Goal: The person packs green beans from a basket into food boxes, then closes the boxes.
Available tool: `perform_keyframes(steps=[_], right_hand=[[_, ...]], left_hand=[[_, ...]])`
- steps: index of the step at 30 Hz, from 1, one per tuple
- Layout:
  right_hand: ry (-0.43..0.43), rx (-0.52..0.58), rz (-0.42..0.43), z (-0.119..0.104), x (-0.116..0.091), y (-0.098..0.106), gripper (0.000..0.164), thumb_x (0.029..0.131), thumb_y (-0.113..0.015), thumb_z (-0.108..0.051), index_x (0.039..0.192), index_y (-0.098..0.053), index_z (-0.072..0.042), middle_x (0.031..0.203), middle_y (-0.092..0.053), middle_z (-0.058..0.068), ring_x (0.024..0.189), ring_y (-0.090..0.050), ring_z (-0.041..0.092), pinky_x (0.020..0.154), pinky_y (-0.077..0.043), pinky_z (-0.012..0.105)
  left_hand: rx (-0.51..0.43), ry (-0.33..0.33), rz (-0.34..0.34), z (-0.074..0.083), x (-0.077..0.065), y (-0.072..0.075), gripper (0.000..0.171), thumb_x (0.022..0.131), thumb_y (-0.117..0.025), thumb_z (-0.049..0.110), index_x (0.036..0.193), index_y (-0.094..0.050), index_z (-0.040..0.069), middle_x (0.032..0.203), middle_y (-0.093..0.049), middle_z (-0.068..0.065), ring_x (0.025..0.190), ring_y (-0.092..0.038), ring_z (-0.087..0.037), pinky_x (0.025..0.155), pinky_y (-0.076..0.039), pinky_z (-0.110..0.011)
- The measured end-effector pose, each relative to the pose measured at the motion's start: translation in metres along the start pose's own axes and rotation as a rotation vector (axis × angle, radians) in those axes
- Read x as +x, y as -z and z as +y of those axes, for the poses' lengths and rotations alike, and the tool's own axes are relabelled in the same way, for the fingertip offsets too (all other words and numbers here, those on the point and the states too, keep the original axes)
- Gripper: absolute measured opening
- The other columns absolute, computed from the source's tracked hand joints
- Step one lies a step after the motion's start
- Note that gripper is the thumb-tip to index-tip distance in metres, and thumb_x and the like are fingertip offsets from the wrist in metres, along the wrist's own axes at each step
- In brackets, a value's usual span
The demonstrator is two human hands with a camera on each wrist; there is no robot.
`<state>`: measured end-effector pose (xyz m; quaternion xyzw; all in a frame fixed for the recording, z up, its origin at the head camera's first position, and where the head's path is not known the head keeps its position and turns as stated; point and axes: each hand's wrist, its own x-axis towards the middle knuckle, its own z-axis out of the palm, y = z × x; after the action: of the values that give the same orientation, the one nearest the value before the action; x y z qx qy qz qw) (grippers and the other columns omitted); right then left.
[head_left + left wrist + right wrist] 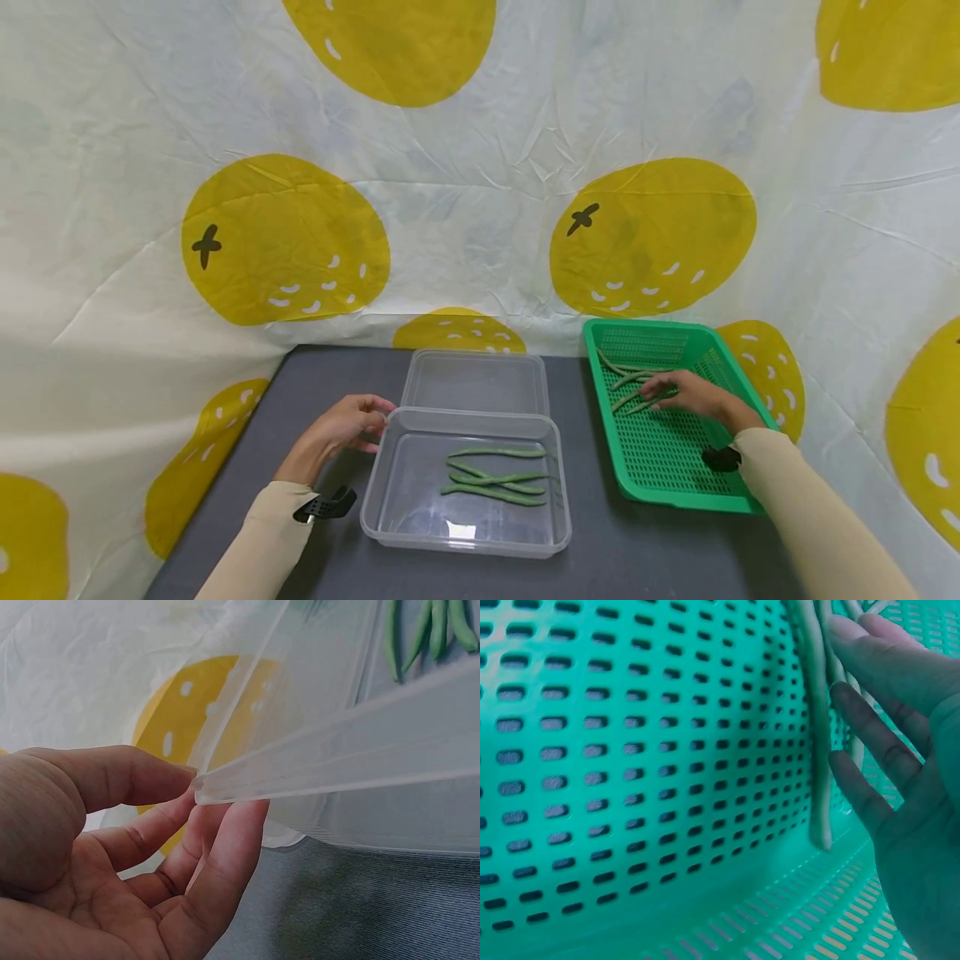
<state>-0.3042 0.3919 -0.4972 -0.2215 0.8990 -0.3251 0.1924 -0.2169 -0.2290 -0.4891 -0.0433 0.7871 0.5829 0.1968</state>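
Note:
A clear plastic container (466, 537) stands on the dark table with several green beans (495, 492) lying in it. At its far left corner my left hand (352, 425) pinches the rim, thumb on top and fingertips beneath, as the left wrist view shows. My right hand (693, 394) is inside a green perforated basket (675, 467). Several more green beans (819, 750) lie in the basket. The right fingers reach loosely to these beans, thumb (877, 656) over one of them; no bean is seen lifted.
Behind the container lies a clear plastic lid (476, 383), partly under or behind its far rim. The basket stands to the right on the dark grey table (592, 554). A white cloth with yellow fruit prints (480, 233) hangs behind and at both sides.

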Motion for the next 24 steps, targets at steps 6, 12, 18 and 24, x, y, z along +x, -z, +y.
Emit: perform_keyframes(steps=[6, 12, 18, 24], right_hand=[[0.027, -0.024, 0.003, 0.01, -0.003, 0.0, 0.033, 0.097, -0.064, -0.001, 0.129, -0.062, 0.007, 0.128, -0.063, 0.028, 0.12, -0.057, 0.049, 0.09, -0.056, 0.048], [0.025, -0.11, 0.033, 0.009, -0.005, -0.001, 0.027, 0.093, -0.067, 0.001, 0.12, -0.067, 0.005, 0.121, -0.067, 0.024, 0.115, -0.059, 0.048, 0.089, -0.055, 0.054], [0.046, -0.113, 0.026, 0.006, -0.003, -0.007, 0.023, 0.091, -0.069, 0.004, 0.114, -0.069, 0.006, 0.114, -0.069, 0.024, 0.105, -0.065, 0.043, 0.084, -0.057, 0.049], [0.018, -0.037, -0.025, 0.004, 0.0, -0.01, 0.02, 0.094, -0.066, 0.002, 0.114, -0.068, 0.006, 0.105, -0.069, 0.018, 0.094, -0.066, 0.03, 0.077, -0.057, 0.033]], left_hand=[[0.002, -0.005, -0.003, 0.0, 0.0, 0.0, 0.041, 0.092, -0.061, 0.006, 0.13, -0.058, -0.007, 0.106, -0.067, -0.022, 0.084, -0.066, -0.024, 0.068, -0.061, -0.04], [0.0, -0.009, -0.012, 0.0, 0.0, 0.0, 0.039, 0.092, -0.061, 0.006, 0.13, -0.058, -0.007, 0.107, -0.067, -0.022, 0.085, -0.066, -0.024, 0.068, -0.061, -0.041], [-0.003, -0.002, -0.019, -0.001, -0.002, -0.001, 0.039, 0.092, -0.061, 0.005, 0.129, -0.058, -0.007, 0.109, -0.066, -0.024, 0.086, -0.066, -0.026, 0.068, -0.061, -0.04], [0.001, -0.01, -0.021, 0.0, -0.001, 0.0, 0.041, 0.092, -0.062, 0.006, 0.13, -0.057, -0.008, 0.109, -0.067, -0.023, 0.084, -0.066, -0.024, 0.069, -0.061, -0.04]])
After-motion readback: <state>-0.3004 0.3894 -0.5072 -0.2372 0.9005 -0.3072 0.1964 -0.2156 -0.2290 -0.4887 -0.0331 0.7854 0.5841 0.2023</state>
